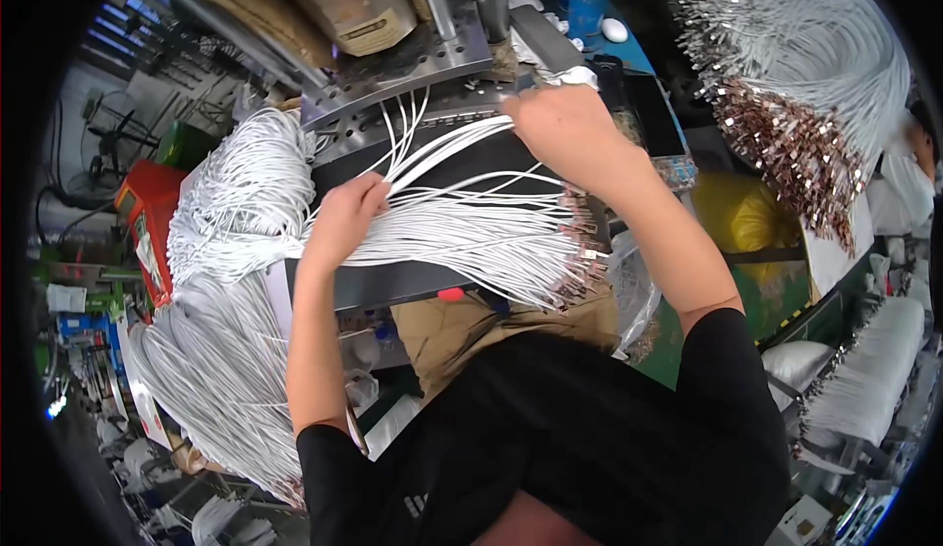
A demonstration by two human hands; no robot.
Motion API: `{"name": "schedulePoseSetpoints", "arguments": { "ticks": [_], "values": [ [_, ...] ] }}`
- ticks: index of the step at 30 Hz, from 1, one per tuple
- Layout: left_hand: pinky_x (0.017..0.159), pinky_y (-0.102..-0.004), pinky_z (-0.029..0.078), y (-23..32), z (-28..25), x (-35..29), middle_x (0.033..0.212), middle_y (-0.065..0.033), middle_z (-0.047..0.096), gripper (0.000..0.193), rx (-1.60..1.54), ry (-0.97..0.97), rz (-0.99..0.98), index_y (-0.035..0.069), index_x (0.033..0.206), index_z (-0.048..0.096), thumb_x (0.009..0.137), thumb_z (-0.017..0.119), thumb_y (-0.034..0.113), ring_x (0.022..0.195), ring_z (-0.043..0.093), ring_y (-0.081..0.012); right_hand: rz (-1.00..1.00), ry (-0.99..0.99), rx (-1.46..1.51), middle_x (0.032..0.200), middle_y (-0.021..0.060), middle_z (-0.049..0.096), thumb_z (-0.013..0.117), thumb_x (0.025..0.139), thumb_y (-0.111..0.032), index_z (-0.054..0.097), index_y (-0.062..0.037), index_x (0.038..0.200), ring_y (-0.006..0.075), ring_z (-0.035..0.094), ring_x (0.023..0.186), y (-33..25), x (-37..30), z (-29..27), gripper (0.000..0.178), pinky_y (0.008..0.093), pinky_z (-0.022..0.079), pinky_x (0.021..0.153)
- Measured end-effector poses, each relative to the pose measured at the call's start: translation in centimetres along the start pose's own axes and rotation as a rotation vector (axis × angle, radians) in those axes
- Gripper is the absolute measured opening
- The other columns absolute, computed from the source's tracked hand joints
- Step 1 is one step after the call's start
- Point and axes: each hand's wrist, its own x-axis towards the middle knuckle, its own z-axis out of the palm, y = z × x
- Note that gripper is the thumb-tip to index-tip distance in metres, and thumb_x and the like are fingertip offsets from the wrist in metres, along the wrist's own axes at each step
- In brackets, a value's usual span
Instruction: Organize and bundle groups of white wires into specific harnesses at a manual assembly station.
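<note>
A small bunch of white cables (450,145) arches between my two hands over the black work surface. My left hand (346,212) is closed around the bunch at its left part. My right hand (565,129) is shut at the bunch's right end; its fingers hide the cable tips. Under and in front of the bunch lies a wide spread of loose white cables (462,237), with copper-coloured metal terminals (586,256) at their right ends. A few single cables stick up toward the machine's metal plate (432,73) just beyond my hands.
Large coils of white cable (241,197) are heaped to the left, with more hanging below (221,369). A red bin (147,217) stands beyond them. At far right is a big looped cable bundle (825,45) with copper-coloured ends. A blue-and-white bottle (587,6) stands behind my right hand.
</note>
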Motion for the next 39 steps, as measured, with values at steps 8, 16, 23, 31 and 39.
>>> {"name": "schedulePoseSetpoints", "arguments": {
  "ticks": [8, 16, 23, 31, 39],
  "values": [
    [0.062, -0.0404, 0.049, -1.3, 0.5, 0.3, 0.072, -0.0162, 0.064, 0.021, 0.084, 0.333, 0.054, 0.001, 0.092, 0.064, 0.095, 0.062, 0.022, 0.068, 0.065, -0.0334, 0.135, 0.103, 0.165, 0.1, 0.0179, 0.07, 0.06, 0.09, -0.016, 0.066, -0.0076, 0.111, 0.0358, 0.067, 0.093, 2.2, -1.1, 5.9, 0.023, 0.0451, 0.053, 0.081],
    [0.066, -0.0385, 0.049, 1.2, 3.8, 1.8, 0.083, -0.0126, 0.064, 0.02, 0.194, 0.04, 0.25, 0.004, 0.095, 0.065, 0.09, 0.068, 0.023, 0.071, 0.061, -0.0312, -0.012, -0.094, 0.275, 0.096, 0.0178, 0.067, 0.058, 0.09, -0.015, 0.063, -0.0053, 0.1, 0.0377, 0.065, 0.092, 2.8, -1.3, 8.6, 0.015, 0.0494, 0.05, 0.081],
    [0.07, -0.036, 0.049, -2.2, 2.0, 2.3, 0.084, -0.0127, 0.062, 0.022, 0.256, -0.032, 0.415, 0.003, 0.095, 0.063, 0.089, 0.069, 0.023, 0.077, 0.06, -0.0329, -0.075, 0.06, 0.389, 0.092, 0.016, 0.067, 0.06, 0.092, -0.023, 0.062, -0.0051, 0.097, 0.0375, 0.064, 0.089, -1.4, -0.2, 9.3, 0.018, 0.0482, 0.05, 0.078],
    [0.065, -0.034, 0.045, 1.9, -0.8, -0.1, 0.073, -0.012, 0.058, 0.023, 0.127, -0.024, -0.047, 0.001, 0.09, 0.063, 0.094, 0.065, 0.024, 0.066, 0.055, -0.0211, 0.014, 0.092, 0.298, 0.094, 0.0125, 0.068, 0.063, 0.092, -0.024, 0.063, -0.0057, 0.094, 0.0339, 0.065, 0.09, -0.6, 0.7, 2.9, 0.019, 0.0445, 0.052, 0.075],
    [0.066, -0.0355, 0.047, 5.6, -1.6, 1.2, 0.072, -0.0104, 0.066, 0.037, 0.068, 0.206, -0.075, 0.0, 0.088, 0.067, 0.101, 0.055, 0.033, 0.067, 0.06, -0.0179, -0.091, 0.236, 0.013, 0.091, 0.0103, 0.066, 0.065, 0.085, -0.017, 0.065, -0.0061, 0.095, 0.0317, 0.065, 0.088, -1.0, -0.2, 2.0, 0.015, 0.0411, 0.053, 0.074]
  ]
}}
